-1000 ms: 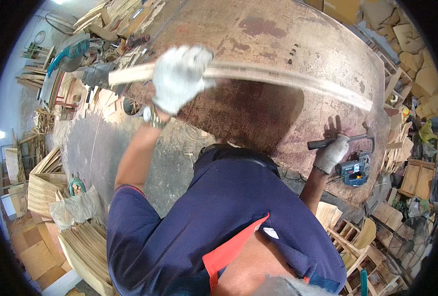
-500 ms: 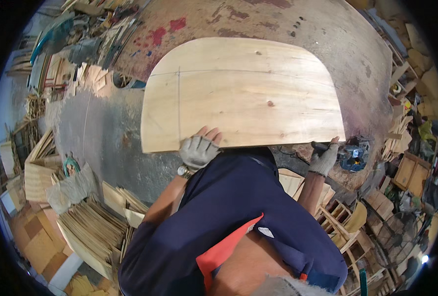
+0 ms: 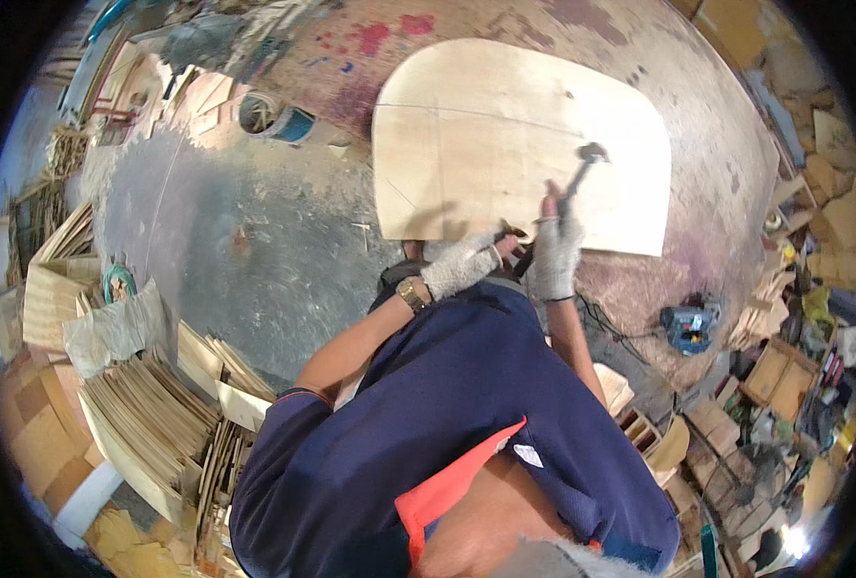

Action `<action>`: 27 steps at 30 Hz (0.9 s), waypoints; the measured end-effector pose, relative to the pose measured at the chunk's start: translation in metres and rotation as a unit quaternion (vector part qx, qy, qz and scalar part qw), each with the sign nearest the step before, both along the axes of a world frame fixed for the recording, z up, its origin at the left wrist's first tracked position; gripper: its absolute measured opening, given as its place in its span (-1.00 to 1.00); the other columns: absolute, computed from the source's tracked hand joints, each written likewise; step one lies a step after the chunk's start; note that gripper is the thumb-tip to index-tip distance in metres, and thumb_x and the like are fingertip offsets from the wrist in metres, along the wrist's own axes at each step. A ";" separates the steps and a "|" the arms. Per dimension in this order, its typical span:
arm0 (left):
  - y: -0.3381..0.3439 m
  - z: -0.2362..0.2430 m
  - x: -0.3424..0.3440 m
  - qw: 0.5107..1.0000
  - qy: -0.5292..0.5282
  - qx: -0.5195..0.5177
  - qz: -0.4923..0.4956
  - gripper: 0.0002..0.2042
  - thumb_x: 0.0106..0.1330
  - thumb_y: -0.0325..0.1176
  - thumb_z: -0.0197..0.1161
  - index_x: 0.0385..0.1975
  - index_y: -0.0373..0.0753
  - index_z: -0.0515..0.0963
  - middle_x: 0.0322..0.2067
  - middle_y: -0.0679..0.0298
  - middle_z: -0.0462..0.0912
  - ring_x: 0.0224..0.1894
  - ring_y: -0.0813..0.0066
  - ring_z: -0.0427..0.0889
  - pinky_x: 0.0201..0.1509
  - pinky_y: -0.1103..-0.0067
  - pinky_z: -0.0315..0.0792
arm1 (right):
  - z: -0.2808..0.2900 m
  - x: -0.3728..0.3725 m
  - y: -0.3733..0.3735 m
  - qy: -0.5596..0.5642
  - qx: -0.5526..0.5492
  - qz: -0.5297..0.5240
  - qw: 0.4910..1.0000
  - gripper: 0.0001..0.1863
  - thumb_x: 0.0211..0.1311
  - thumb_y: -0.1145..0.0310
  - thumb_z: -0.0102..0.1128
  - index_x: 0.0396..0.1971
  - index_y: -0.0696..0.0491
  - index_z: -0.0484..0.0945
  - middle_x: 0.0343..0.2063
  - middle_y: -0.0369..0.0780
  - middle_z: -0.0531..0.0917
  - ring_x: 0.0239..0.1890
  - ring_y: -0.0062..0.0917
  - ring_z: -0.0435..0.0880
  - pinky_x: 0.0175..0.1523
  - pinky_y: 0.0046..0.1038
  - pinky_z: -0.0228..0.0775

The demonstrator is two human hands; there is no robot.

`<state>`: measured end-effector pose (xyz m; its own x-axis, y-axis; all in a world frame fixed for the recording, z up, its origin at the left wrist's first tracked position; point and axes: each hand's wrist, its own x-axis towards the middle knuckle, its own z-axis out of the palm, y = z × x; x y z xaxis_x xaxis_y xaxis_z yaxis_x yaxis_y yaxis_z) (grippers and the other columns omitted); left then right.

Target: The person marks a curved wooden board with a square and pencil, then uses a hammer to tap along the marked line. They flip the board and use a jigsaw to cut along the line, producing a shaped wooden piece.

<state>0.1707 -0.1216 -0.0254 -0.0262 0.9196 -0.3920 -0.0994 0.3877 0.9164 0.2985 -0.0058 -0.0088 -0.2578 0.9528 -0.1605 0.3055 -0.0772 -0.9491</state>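
Observation:
A pale wooden board (image 3: 505, 144) with a rounded far edge, straight near edge and pencil lines lies flat on the worn worktable. Above its near right part, my right hand (image 3: 555, 252), in a whitish fingerless glove, is closed round a hammer (image 3: 579, 178); the dark hammer head points away from me, slightly blurred. My left hand (image 3: 461, 267), gloved likewise and with a watch on the wrist, is at the board's near edge beside the right hand. Its fingers are curled at a small dark thing whose kind I cannot make out. A hand's shadow falls on the board.
A blue power tool (image 3: 690, 326) with a cable sits right of me. A bucket (image 3: 288, 123) lies beyond the board's left side. Stacked curved wooden strips (image 3: 144, 414) stand at lower left. Wood scraps and a small wooden crate (image 3: 779, 371) crowd the right.
Both hands have left the board's near edge and come together before me. A hammer is now in my right hand. The board appears farther right as the view has shifted.

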 end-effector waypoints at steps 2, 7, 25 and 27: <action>-0.016 0.001 -0.013 0.998 -0.013 0.050 0.034 -0.47 0.58 -0.02 0.08 0.31 -0.34 0.38 -0.10 0.23 0.63 -0.11 0.55 0.59 0.00 0.58 0.50 | -0.006 -0.039 -0.021 0.028 -0.023 0.094 0.995 -0.52 0.57 0.15 0.05 0.25 0.20 0.51 -0.35 -0.35 0.55 -0.40 -0.69 0.42 -0.28 -0.55 0.35; -0.051 -0.008 -0.077 0.981 0.059 0.014 0.184 -0.46 0.57 -0.03 0.09 0.26 -0.42 0.39 -0.07 0.19 0.63 0.00 0.52 0.59 0.05 0.57 0.49 | -0.001 -0.093 -0.043 -0.019 0.078 0.267 0.960 -0.49 0.56 0.11 0.00 0.20 0.25 0.50 -0.19 -0.12 0.66 -0.14 -0.52 0.67 -0.06 -0.40 0.48; 0.093 -0.088 -0.503 0.875 0.322 -0.041 0.360 -0.35 0.56 0.17 -0.17 -0.07 -0.41 0.59 -0.09 -0.11 0.71 0.02 -0.10 0.64 0.05 0.15 0.41 | 0.001 -0.032 -0.121 -0.288 -0.033 0.098 0.952 -0.62 0.48 0.09 0.05 -0.02 0.09 0.61 -0.25 0.05 0.73 -0.09 -0.03 0.72 -0.02 -0.15 0.52; 0.098 -0.088 -0.498 0.835 0.384 -0.063 0.390 -0.26 0.46 0.25 -0.04 0.20 -0.43 0.49 0.17 -0.18 0.58 0.24 -0.10 0.53 0.30 0.21 0.36 | 0.002 -0.029 -0.133 -0.267 -0.058 0.097 0.957 -0.63 0.45 0.10 0.07 -0.04 0.09 0.63 -0.22 0.04 0.73 -0.08 -0.02 0.72 0.00 -0.14 0.52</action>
<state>-0.3273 -0.0234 -0.1130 -0.8854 0.4585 -0.0763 0.2320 0.5781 0.7823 0.2690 -0.1384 -0.0063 -0.2804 0.8630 -0.4203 0.7638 -0.0646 -0.6422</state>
